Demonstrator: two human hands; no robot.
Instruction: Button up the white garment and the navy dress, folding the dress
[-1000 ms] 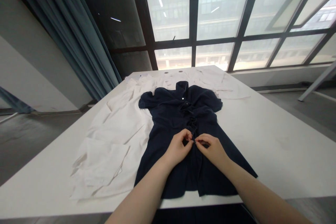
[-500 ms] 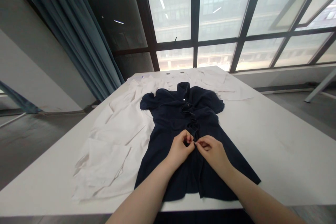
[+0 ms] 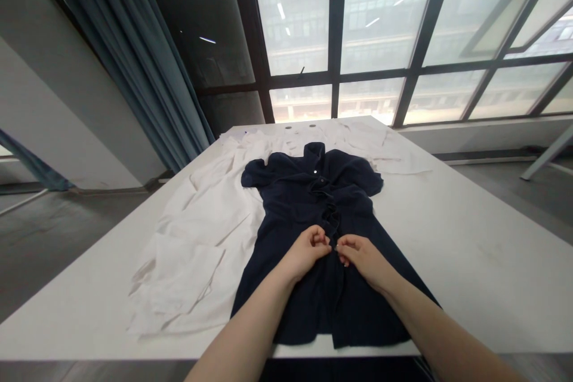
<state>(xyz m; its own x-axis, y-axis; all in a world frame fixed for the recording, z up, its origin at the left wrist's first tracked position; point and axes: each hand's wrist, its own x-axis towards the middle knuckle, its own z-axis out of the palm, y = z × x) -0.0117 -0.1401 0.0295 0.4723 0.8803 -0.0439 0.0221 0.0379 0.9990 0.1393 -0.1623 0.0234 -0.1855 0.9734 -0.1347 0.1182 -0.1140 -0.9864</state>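
Note:
A dark navy short-sleeved shirt lies front up on the white table, collar pointing away from me. Light buttons show near its collar, and the front edge is bunched in the middle. My left hand pinches the front placket from the left, thumb and forefinger together. Close beside it, my right hand pinches the same placket from the right, with a small pale spot at its fingertips. Whether that spot is a button or a fingernail I cannot tell.
White garments lie spread along the left side of the table, with more white cloth at its far end. Beyond stand large framed windows and a blue curtain. A pale metal leg stands at the right.
Both hands remain at the placket, their fingertips slightly farther apart and the right fingers shifted. The shirt's lower front edge has moved a little left. The view has tilted slightly.

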